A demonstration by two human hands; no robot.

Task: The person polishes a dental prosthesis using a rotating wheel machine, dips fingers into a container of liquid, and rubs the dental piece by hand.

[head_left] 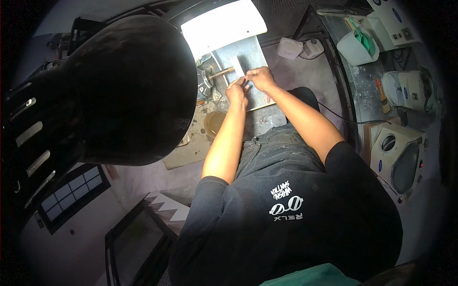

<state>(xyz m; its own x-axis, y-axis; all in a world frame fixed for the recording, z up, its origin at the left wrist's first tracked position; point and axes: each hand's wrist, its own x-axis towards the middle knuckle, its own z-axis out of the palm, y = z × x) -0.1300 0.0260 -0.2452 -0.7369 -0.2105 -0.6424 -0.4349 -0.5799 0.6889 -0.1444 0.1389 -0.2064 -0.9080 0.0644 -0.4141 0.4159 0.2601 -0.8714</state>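
My left hand (237,92) and my right hand (261,79) meet fingertip to fingertip beside a white wheel (237,66). Both hands are closed in a pinch. Whatever lies between the fingers is too small to make out. The wheel sits on the end of a brownish spindle (222,73), which comes out of a machine body (204,86) at the left. I cannot tell whether the wheel is turning or whether the fingers touch it. Under the hands is a greyish-blue tray (255,52) with a pale rim.
A bright white panel (224,26) hangs over the tray's far side. A large black lamp-like shade (138,90) fills the left. Near my left forearm stands a brown bowl (217,122). At the right are white jugs (289,48), a tub (358,50) and a cream machine (398,155).
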